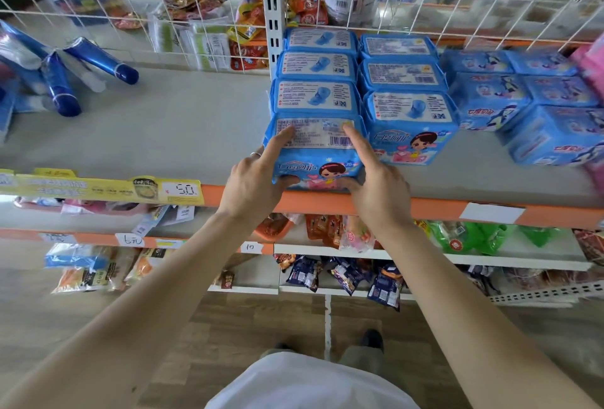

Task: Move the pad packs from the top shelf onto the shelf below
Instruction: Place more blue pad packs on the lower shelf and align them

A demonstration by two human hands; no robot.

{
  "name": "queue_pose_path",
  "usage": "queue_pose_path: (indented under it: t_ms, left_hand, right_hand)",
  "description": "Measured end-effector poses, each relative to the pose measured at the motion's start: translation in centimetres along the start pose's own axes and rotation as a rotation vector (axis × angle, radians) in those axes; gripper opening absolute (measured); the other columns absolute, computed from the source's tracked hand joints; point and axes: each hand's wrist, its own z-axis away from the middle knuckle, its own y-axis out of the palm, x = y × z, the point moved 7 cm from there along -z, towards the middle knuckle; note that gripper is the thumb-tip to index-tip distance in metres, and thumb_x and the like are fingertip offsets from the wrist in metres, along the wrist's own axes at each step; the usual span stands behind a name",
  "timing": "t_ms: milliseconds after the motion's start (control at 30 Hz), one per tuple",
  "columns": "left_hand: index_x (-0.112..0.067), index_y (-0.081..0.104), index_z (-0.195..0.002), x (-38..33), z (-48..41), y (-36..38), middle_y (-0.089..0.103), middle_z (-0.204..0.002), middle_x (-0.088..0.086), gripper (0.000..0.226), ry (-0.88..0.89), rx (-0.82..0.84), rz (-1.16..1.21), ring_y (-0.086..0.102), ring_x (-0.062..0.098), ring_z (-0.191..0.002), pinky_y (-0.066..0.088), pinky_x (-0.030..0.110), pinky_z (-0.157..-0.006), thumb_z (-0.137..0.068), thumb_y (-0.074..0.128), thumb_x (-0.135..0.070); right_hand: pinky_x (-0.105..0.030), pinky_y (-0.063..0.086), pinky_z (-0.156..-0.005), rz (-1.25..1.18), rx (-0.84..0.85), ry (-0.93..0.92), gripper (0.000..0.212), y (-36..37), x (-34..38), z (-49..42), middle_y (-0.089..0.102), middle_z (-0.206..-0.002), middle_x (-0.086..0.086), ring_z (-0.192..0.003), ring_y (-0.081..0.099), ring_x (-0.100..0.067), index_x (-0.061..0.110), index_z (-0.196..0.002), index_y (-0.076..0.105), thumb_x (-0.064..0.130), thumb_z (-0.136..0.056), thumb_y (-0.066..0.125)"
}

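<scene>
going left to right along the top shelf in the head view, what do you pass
blue tubes → left hand → gripped pad pack → right hand → second row of pad packs → darker blue packs → pink packs

Both hands (251,185) (380,194) around front pad pack (315,147)

Illumination is bright and diffuse, strongest behind the wire grid (183,13); shadows are faint. Wide-angle distortion bows the shelf edge (425,209); the margins are blurred, notably the blue tubes (98,59) and the far-right packs (555,137); the gripped pad pack (315,150) at centre is sharp.
</scene>
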Motion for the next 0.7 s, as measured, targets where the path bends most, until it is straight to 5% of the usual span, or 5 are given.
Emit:
queue_pose_path:
  t_ms: [133,300,500,700]
  left_hand:
    - [-0.038,0.024,-0.144,0.02,0.27,-0.2,0.068,-0.119,0.015,0.085,0.016,0.041,0.007,0.071,0.035,-0.089,0.059,0.052,-0.077,-0.082,0.082,-0.025]
    - [-0.038,0.022,-0.143,-0.09,0.62,-0.22,0.068,-0.12,0.016,0.089,0.035,0.029,0.011,0.072,0.033,-0.088,0.06,0.052,-0.075,-0.081,0.084,-0.02]
    - [-0.041,0.02,-0.142,0.17,0.51,0.14,0.067,-0.122,0.016,0.089,0.008,0.008,0.014,0.071,0.037,-0.088,0.061,0.054,-0.077,-0.083,0.082,-0.019]
    - [-0.041,0.022,-0.14,0.27,-0.09,0.27,0.068,-0.118,0.017,0.086,-0.012,0.005,-0.024,0.069,0.044,-0.084,0.06,0.055,-0.073,-0.082,0.082,-0.022]
  right_hand:
    - [-0.039,0.056,-0.07,0.02,0.008,-0.019,0.092,-0.52,0.15,0.48,0.072,-0.098,-0.006,-0.084,0.066,-0.025,0.03,-0.155,0.03,0.032,-0.08,0.083]
    - [-0.048,0.054,-0.092,0.005,0.002,-0.041,0.09,-0.36,0.36,0.99,0.067,-0.128,-0.005,-0.113,0.064,-0.026,0.025,-0.156,0.029,0.031,-0.082,0.08]
    - [-0.04,0.058,-0.077,-0.007,-0.03,-0.019,0.085,-0.28,0.3,0.86,0.075,-0.103,-0.009,-0.075,0.07,-0.026,0.021,-0.153,0.037,0.025,-0.081,0.082]
    - [-0.045,0.057,-0.079,-0.014,-0.003,0.017,0.085,0.05,-0.31,0.31,0.073,-0.088,-0.007,-0.071,0.067,-0.026,0.028,-0.154,0.033,0.028,-0.083,0.079]
